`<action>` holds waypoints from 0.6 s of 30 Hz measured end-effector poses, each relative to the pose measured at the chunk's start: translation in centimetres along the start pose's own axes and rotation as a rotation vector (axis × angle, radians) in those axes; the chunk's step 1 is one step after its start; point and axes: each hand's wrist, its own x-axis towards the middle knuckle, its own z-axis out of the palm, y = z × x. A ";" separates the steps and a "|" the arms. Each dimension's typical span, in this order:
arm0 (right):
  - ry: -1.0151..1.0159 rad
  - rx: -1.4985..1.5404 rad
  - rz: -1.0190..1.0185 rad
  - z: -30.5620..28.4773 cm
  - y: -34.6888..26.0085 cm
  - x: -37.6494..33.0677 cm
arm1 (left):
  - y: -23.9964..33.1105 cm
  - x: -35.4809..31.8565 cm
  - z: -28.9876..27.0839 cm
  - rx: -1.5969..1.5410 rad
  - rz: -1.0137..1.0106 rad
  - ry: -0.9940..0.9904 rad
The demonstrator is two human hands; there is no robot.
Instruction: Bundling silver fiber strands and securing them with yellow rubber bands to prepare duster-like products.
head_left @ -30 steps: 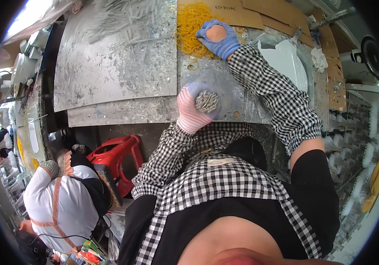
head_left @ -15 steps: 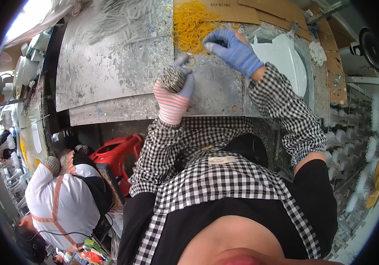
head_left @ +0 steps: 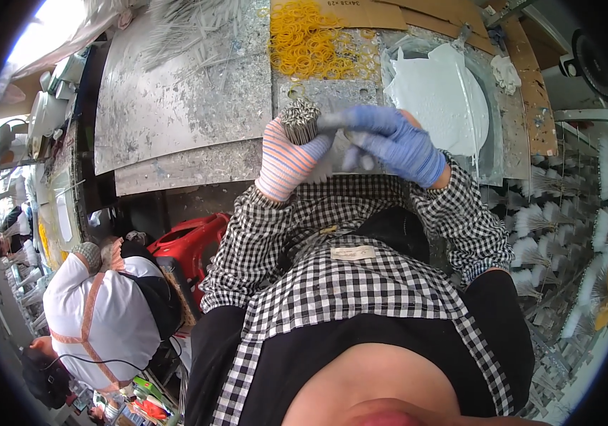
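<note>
My left hand, in a glove striped pink and grey with bluish fingertips, is closed around a bundle of thin stems. The bundle's silvery looped ends point up, and pale bristly fibres show below my grip. My right hand, in a blue glove, is at the bundle's right side with its fingers reaching toward it. Those fingertips are smeared by motion, so whether they hold anything cannot be made out. Beyond both hands lies a pile of yellow rubber bands on the worktable.
Clear thin strips lie at the table's far left. At the right is a white paste-like mass in a tray, with cardboard behind. White brush-like tufts hang on a rack at right. Another person sits at left beside a red stool.
My right hand has come from beside the rubber bands down and toward me to the bundle. My left hand has shifted slightly right and turned, so the bundle's ends now face up.
</note>
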 end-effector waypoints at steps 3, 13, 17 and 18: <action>0.246 0.132 -0.383 -0.5 1.4 0.7 | 1.0 -0.5 0.4 -0.001 -0.096 -0.126; 0.385 -0.117 0.070 -6.1 1.1 2.6 | 4.4 -2.8 2.6 0.746 0.525 -0.210; 0.074 0.263 -0.407 -2.5 1.5 3.0 | 4.3 -2.2 1.7 -0.307 -0.336 -0.334; 0.071 -0.183 -0.472 0.1 -0.3 2.1 | 4.2 -2.0 1.6 -0.321 -0.329 -0.321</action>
